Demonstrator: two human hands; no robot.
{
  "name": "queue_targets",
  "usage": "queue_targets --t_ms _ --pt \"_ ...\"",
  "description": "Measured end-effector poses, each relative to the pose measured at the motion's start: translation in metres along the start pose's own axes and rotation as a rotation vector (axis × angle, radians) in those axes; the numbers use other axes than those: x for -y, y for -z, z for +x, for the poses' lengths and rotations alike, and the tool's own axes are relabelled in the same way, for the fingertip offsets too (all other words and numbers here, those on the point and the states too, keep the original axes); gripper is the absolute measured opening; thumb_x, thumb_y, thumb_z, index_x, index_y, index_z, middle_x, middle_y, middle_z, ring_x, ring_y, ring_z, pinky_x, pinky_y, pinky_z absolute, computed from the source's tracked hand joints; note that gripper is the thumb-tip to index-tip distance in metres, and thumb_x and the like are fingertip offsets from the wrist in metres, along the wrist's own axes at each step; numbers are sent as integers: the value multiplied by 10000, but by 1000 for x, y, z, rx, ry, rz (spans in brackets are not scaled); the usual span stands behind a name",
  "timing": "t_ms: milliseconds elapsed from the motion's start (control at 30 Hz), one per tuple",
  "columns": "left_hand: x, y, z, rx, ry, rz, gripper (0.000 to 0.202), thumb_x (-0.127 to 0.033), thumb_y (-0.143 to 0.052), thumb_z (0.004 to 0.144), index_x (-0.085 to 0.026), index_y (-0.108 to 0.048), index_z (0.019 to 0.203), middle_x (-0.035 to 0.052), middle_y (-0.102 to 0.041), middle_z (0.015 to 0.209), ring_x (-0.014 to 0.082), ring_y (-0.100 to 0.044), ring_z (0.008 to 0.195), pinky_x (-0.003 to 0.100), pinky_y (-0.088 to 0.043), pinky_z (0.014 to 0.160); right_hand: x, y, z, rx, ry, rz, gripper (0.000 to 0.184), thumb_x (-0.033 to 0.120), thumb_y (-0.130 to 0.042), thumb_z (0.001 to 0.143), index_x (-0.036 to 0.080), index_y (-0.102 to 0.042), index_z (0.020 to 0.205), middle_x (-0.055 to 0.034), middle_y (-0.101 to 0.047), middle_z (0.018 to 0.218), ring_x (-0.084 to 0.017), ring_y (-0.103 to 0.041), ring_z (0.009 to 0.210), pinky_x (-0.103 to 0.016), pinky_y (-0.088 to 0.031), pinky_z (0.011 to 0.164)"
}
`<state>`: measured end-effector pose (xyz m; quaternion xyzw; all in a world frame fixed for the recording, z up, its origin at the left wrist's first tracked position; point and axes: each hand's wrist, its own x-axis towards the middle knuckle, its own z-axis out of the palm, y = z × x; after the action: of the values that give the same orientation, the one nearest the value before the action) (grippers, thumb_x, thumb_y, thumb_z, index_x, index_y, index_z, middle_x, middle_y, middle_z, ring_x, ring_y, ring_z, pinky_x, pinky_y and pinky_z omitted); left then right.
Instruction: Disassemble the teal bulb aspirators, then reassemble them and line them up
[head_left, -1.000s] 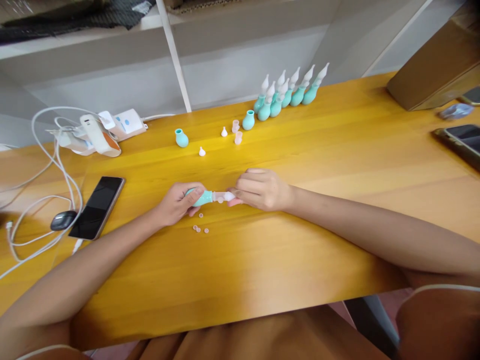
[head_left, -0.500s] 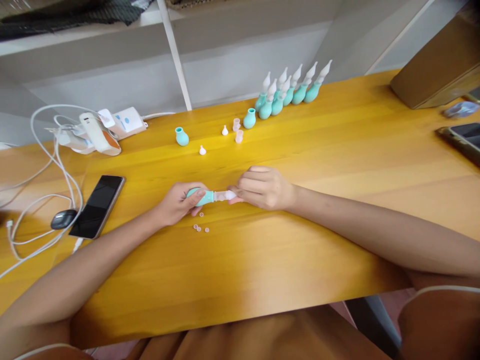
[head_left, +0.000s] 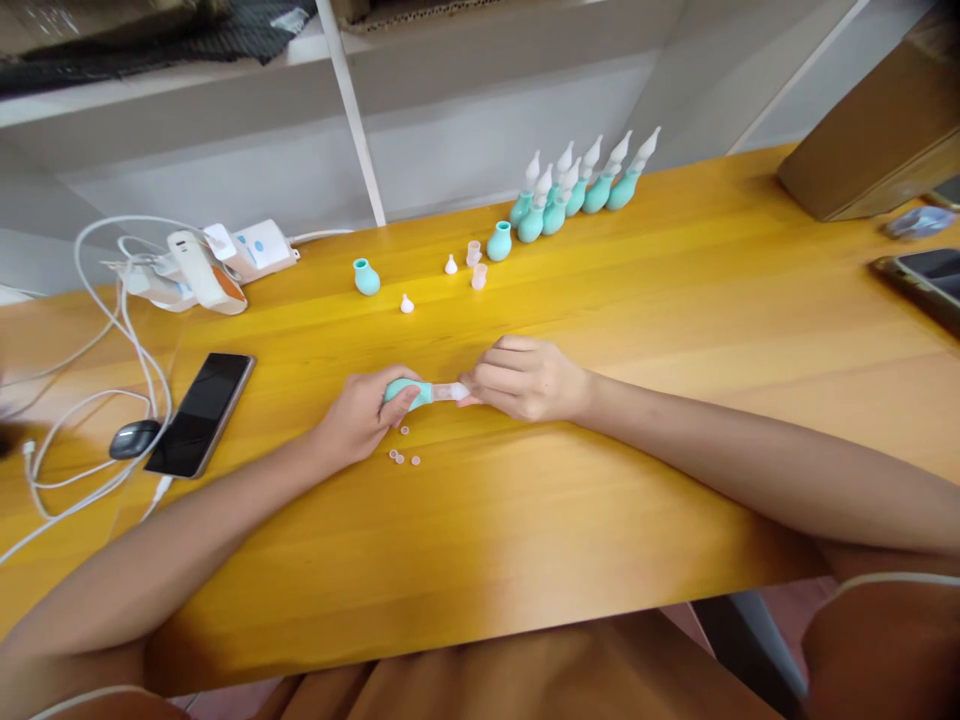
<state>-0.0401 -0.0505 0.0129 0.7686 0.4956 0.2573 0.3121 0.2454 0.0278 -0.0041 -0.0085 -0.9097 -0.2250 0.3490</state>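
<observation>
My left hand is closed around the teal bulb of a small squeeze device lying sideways just above the yellow table. My right hand pinches the clear and white tip piece at the bulb's neck. Several tiny pink rings lie on the table just below my hands. Farther back stand two loose teal bulbs, two white tips, two clear pink collars and a row of assembled teal devices.
A black phone, a dark mouse, white cables and a power strip with chargers lie at the left. A cardboard box and another phone sit at the right. White shelving stands behind the table.
Both hands keep their hold on the bulb and tip; the view has shifted slightly, and my left hand's grip has slid a little along the bulb.
</observation>
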Motion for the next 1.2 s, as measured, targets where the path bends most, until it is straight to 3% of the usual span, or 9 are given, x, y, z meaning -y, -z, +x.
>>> queue_targets --t_ms 133,233,467,633,767,833,900,1067,1200 --pt "3 2 0 7 -46 33 495 -615 -492 1124 -178 -721 1094 -48 -601 621 134 -563 557 262 -425 619 0 -1 0 -3 -5 19 315 349 -677 1114 193 -666 841 -9 -656 859 -153 -543 741 -349 -385 677" --pt "4 2 2 8 -67 -107 626 -720 -408 1124 -172 -709 1133 -42 -584 633 129 -530 542 260 -424 592 0 -5 1 -10 -50 95 363 400 -651 1124 188 -653 830 -7 -632 810 -146 -523 695 -341 -368 667" --pt "15 -1 5 -19 33 -366 757 -818 -287 1088 -180 -682 1180 -53 -537 571 115 -416 435 247 -348 471 -5 -16 3 -17 -550 789 571 524 -440 1192 198 -549 736 20 -507 675 -104 -481 591 -265 -367 608" --pt "17 -2 3 -7 19 -310 574 -656 -331 1132 -190 -659 1202 -53 -553 599 110 -424 445 240 -364 477 -7 -14 7 -104 -758 971 637 578 -534 1150 198 -483 640 36 -470 594 -86 -417 530 -267 -345 578" --pt "7 -1 7 -230 170 -240 235 -324 -424 1091 -221 -617 1176 -83 -549 620 106 -454 449 232 -377 490 -6 -14 10 -186 -970 1078 723 684 -536 1109 206 -453 572 43 -418 517 -81 -360 473 -276 -290 508" --pt "5 -1 11 -316 201 -248 188 -199 -430 1007 -232 -579 1116 -87 -566 662 102 -464 455 233 -386 495 -7 -15 10 -204 -1090 1116 767 758 -525 1078 214 -441 543 43 -401 476 -81 -344 450 -281 -270 486" --pt "6 0 13 -308 183 -244 223 -132 -429 931 -237 -558 1080 -78 -596 716 102 -504 495 237 -411 526 -9 -16 10 -185 -1160 1155 792 815 -539 1038 218 -439 528 43 -399 454 -79 -339 438 -281 -260 475" --pt "9 -1 11 -211 106 -168 245 -117 -488 875 -228 -584 1070 -37 -650 794 134 -607 672 265 -470 652 -9 -19 9 -164 -1151 1188 763 825 -583 1006 196 -565 574 51 -406 468 -82 -327 440 -276 -244 462" --pt "4 -2 9 -145 30 -48 277 -149 -556 903 -222 -609 1165 -6 -700 909 150 -636 782 282 -473 725 -8 -17 10 -139 -1051 1019 715 750 -570 1054 178 -707 649 11 -543 546 -107 -428 518 -279 -333 533"
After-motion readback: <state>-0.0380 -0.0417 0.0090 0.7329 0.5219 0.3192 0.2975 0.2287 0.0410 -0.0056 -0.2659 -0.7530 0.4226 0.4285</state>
